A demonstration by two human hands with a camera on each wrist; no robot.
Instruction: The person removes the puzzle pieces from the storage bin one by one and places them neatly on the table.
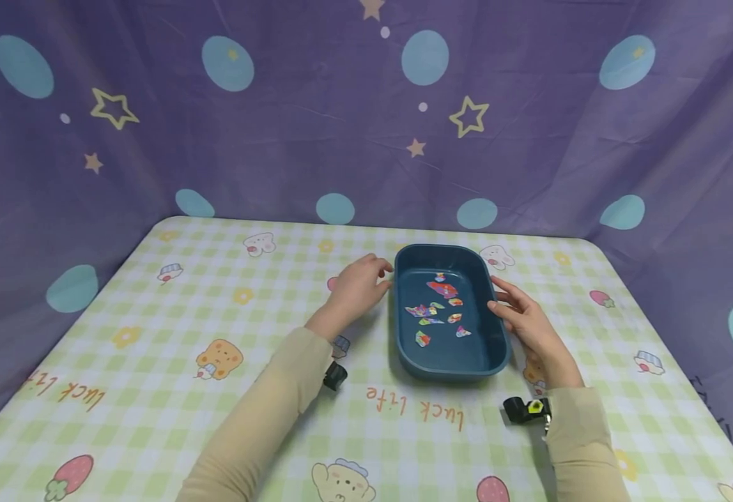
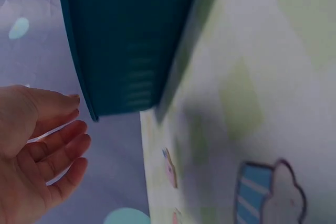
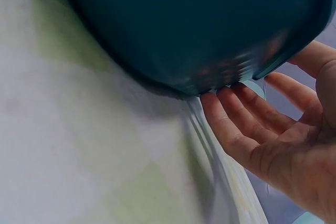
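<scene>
A dark blue, rounded rectangular plastic basin (image 1: 454,362) stands on the tablecloth, right of the middle. Several small, colourful paper-like pieces, among them a larger red one (image 1: 444,289), lie scattered on its floor. On the right side my right hand (image 1: 532,328) holds the basin's wall, the thumb over the rim and the fingertips (image 3: 210,103) against the outside. Beside the left rim is my left hand (image 1: 357,286), its fingers loosely bent and holding nothing; a small gap separates it from the basin (image 2: 126,51) in the left wrist view.
A green and white checked tablecloth (image 1: 153,404) with cartoon prints covers the table. Behind it hangs a purple curtain (image 1: 341,139) with stars and dots. Black wrist cameras sit by both sleeves, one near the left sleeve (image 1: 279,390), another near the right sleeve (image 1: 582,446).
</scene>
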